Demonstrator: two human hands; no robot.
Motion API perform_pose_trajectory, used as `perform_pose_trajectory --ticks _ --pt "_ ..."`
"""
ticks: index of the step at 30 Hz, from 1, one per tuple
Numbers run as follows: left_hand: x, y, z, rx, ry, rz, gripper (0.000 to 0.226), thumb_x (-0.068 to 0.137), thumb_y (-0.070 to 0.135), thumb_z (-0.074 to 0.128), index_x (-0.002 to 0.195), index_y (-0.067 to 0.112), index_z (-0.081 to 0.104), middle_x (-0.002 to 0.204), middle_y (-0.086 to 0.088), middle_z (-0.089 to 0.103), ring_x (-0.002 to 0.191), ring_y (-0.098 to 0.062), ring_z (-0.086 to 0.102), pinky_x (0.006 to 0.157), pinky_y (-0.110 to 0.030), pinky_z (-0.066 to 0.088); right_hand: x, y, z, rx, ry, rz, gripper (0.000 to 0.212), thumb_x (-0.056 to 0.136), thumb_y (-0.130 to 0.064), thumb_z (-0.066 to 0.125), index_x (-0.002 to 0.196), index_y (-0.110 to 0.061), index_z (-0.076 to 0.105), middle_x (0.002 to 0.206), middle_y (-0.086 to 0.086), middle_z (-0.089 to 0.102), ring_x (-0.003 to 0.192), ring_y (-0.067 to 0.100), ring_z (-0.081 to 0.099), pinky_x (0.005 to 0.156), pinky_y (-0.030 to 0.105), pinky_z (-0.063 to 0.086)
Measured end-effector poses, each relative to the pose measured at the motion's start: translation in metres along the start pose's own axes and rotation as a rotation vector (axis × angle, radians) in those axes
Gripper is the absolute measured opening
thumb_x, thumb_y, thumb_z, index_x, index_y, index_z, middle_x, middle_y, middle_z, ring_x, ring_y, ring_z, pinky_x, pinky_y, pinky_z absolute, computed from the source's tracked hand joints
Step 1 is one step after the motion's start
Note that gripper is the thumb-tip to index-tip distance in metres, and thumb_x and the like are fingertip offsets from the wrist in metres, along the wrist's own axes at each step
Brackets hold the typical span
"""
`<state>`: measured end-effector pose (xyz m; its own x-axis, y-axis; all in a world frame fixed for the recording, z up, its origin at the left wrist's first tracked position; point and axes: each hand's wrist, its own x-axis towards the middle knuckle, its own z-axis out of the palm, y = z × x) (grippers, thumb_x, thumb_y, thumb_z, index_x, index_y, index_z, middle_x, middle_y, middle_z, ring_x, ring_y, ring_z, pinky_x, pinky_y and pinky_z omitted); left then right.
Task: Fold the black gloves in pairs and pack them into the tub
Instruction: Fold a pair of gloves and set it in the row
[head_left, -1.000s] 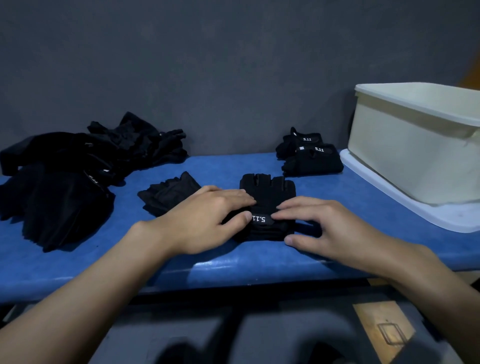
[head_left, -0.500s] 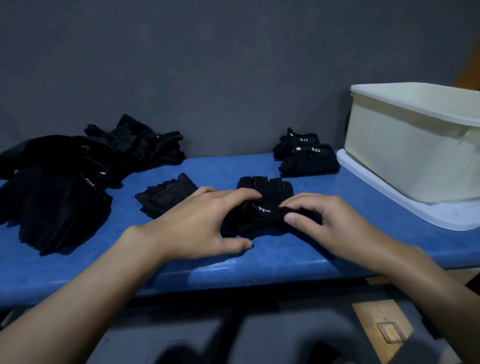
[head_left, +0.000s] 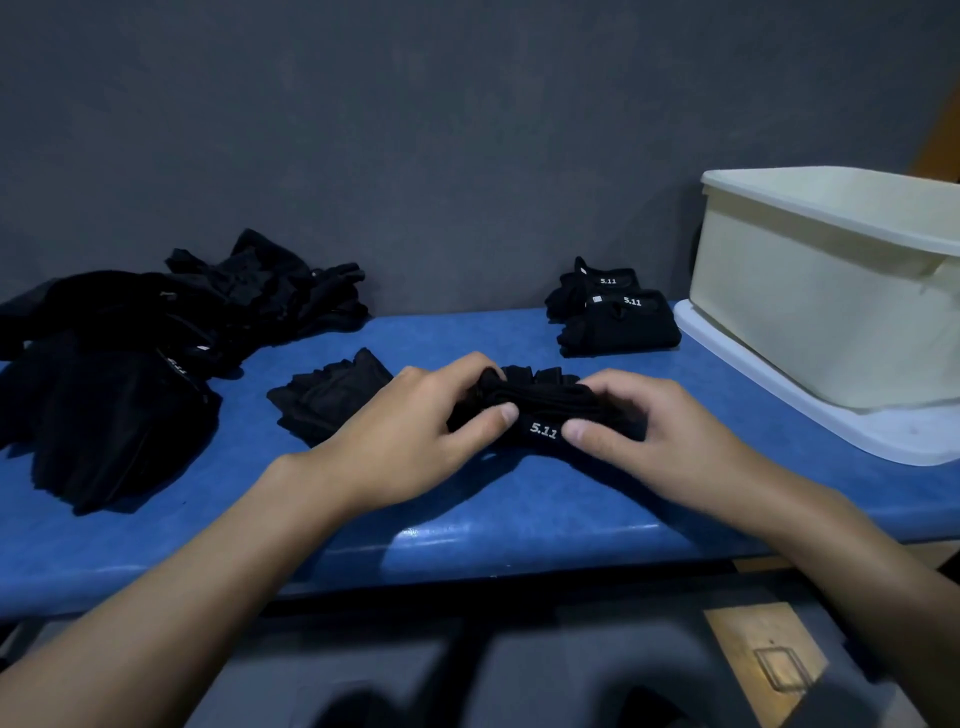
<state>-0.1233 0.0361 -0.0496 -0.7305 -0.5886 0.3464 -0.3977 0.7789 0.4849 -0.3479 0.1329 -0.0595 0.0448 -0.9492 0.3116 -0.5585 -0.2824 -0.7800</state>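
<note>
A pair of black fingerless gloves (head_left: 540, 410) with a white "5.11" mark lies at the middle of the blue bench, its wrist end rolled up toward the finger end. My left hand (head_left: 415, 431) grips the fold's left side, thumb on the near face. My right hand (head_left: 654, 431) grips the right side the same way. A single flat black glove (head_left: 327, 395) lies just left of my left hand. Two folded pairs (head_left: 618, 317) sit stacked at the back right. The cream tub (head_left: 831, 291) stands on the far right, its inside hidden.
A big heap of loose black gloves (head_left: 130, 364) covers the bench's left end. The tub rests on a white lid or tray (head_left: 810, 405). A grey wall closes off the back. The blue bench (head_left: 467, 525) drops off at its front edge, close to my forearms.
The gloves lay flat under my fingers a second ago. Both hands have since lifted the wrist end and rolled it over toward the finger end, and the "5.11" mark now faces me.
</note>
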Motion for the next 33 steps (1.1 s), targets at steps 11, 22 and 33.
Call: perform_pose_trajectory --ticks 11,22,33 --pt "0.023 -0.003 0.009 -0.054 0.180 -0.200 0.019 0.094 0.042 0.059 0.102 0.025 0.057 0.096 0.016 0.066 0.057 -0.005 0.057 0.058 -0.021 0.042 0.038 0.016 0.012 -0.061 0.223 0.124 0.024 0.091 -0.035 0.065 0.072 -0.021 0.061 0.057 -0.017 0.055 0.055 -0.002 0.048 0.057 0.017 0.038" --pt "0.037 -0.009 0.016 0.003 0.218 -0.273 0.030 0.093 0.041 0.062 0.116 0.024 0.050 0.102 0.011 0.060 0.068 -0.004 0.056 0.063 -0.017 0.039 0.041 0.016 0.014 -0.229 0.231 0.065 0.034 0.086 -0.034 0.070 0.116 -0.034 0.055 0.079 -0.009 0.057 0.056 0.007 0.048 0.063 0.026 0.046" --pt "0.031 -0.011 0.010 0.254 0.080 0.042 0.024 0.089 0.045 0.050 0.105 0.031 0.061 0.118 0.017 0.051 0.105 -0.008 0.049 0.092 -0.037 0.043 0.048 0.029 0.014 -0.326 0.225 0.085 0.035 0.084 -0.045 0.067 0.116 -0.034 0.060 0.086 -0.018 0.057 0.065 0.000 0.048 0.072 0.034 0.047"
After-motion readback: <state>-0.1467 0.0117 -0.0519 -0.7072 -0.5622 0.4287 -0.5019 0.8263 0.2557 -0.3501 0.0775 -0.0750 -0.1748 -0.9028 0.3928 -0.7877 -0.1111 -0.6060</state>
